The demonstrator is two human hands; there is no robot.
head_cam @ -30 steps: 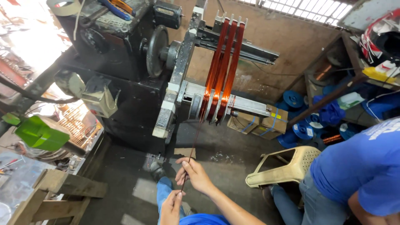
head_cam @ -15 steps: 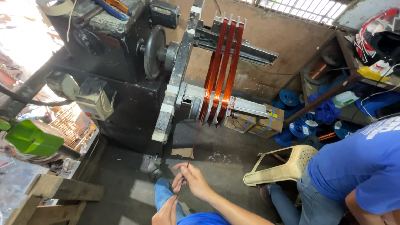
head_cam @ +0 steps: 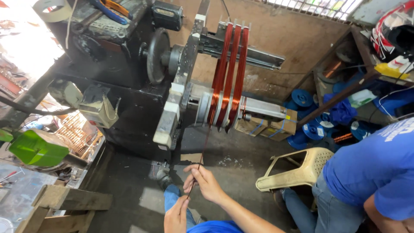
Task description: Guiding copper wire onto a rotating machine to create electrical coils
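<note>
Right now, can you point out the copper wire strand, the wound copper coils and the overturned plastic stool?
copper wire strand (head_cam: 203, 149), head view, on the stretch below the coils.
wound copper coils (head_cam: 231, 73), head view, middle band.
overturned plastic stool (head_cam: 311, 166), head view, perforated seat.

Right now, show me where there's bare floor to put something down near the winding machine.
Bare concrete floor lies between the winding machine, the cardboard boxes and the tipped cream stool. Crowded: blue spools by the shelf, and the copper wire strung down to both hands, right hand and left hand.
</note>
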